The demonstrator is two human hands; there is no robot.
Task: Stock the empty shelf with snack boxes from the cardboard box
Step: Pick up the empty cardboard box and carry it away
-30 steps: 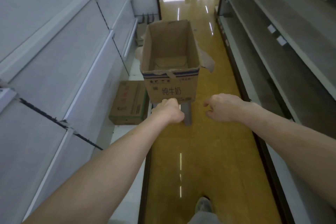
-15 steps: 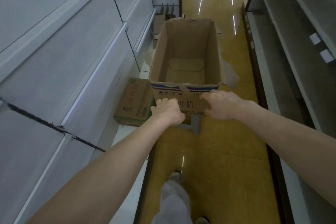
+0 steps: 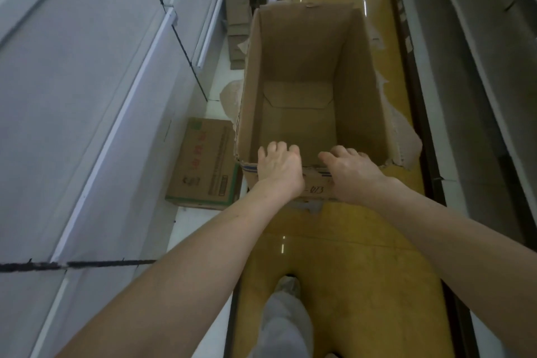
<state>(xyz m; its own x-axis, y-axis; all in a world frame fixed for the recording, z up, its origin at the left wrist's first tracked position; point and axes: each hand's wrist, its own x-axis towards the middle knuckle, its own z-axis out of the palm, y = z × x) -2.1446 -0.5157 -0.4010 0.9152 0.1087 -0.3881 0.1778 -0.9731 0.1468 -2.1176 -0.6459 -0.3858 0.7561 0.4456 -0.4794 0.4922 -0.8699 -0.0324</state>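
Observation:
An open brown cardboard box stands in the aisle in front of me, and nothing shows inside it. My left hand grips the near rim of the box, fingers hooked over the edge into the inside. Beside it, my right hand grips the same rim a little to the right. White shelves run along the left side with no goods on them. No snack boxes are in sight.
A closed printed carton lies on the low white ledge at the left, beside the open box. Flattened cardboard pieces stand further back. Grey shelves line the right side. My leg and shoe show on the yellow floor.
I have stepped closer to the box. Both hands moved forward from in front of the box onto its near rim and closed on it.

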